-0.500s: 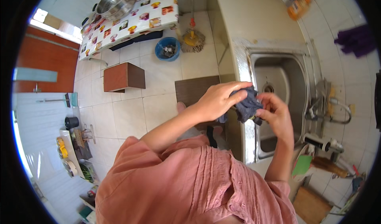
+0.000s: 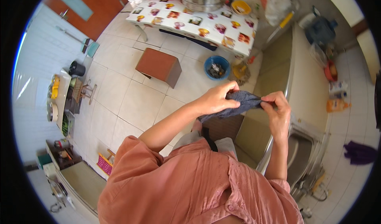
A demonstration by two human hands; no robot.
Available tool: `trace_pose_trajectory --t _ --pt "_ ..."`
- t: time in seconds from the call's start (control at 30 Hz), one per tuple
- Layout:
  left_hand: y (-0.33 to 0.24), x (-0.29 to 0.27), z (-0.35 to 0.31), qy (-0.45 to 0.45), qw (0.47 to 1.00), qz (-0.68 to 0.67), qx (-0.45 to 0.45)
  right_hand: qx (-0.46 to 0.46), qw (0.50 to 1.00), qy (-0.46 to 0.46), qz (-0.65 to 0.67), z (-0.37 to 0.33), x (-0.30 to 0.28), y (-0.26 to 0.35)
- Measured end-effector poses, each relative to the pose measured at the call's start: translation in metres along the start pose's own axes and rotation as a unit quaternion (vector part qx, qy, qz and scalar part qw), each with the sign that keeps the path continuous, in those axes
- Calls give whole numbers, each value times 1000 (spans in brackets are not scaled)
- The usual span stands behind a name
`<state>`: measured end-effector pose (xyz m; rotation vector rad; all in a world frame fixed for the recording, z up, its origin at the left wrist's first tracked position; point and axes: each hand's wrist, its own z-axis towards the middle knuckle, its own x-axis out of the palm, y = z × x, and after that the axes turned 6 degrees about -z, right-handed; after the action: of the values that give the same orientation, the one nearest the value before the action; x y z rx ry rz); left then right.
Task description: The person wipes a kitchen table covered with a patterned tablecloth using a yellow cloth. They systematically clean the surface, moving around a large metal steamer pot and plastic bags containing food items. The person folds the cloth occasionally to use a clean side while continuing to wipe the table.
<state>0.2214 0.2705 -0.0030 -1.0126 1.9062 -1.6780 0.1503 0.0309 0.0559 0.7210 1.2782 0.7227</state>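
A dark blue-grey cloth [image 2: 247, 100] is stretched between my two hands in front of my chest. Its left part is gripped in my left hand [image 2: 220, 99], thumb on top, and a piece hangs down below the wrist. My right hand [image 2: 278, 110] pinches the other end between thumb and fingers. Whether the cloth is a sock or a rag I cannot tell. On the floor beyond the hands sits a blue basin [image 2: 207, 68] with dark and pale cloth-like items in it.
A brown box-like stool [image 2: 158, 64] stands on the tiles. Behind it is a table with a patterned cover [image 2: 186, 22], holding a steel steamer pot [image 2: 203, 2]. To my right run the counter [image 2: 309, 85] and metal sink [image 2: 295, 152]. A mop head [image 2: 241, 71] is beside the basin.
My body has turned left, away from the sink, toward the room. The cloth, bunched between my hands before, is now drawn out lengthwise, with the hands farther apart.
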Motion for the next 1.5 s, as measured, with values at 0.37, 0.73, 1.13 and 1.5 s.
trace_pose_trajectory --t 0.37,0.73,1.13,1.5 --pt "-29 -108 -47 -214 964 -149 47 -86 965 217 120 122 145 4" --pt "7 -228 -132 -445 869 -110 185 85 867 363 331 200 278 79" --pt "-17 -427 -229 -223 955 -194 29 51 835 453 308 243 431 225" --pt "-29 -565 -170 -104 932 336 -89 84 864 397 300 372 432 206"
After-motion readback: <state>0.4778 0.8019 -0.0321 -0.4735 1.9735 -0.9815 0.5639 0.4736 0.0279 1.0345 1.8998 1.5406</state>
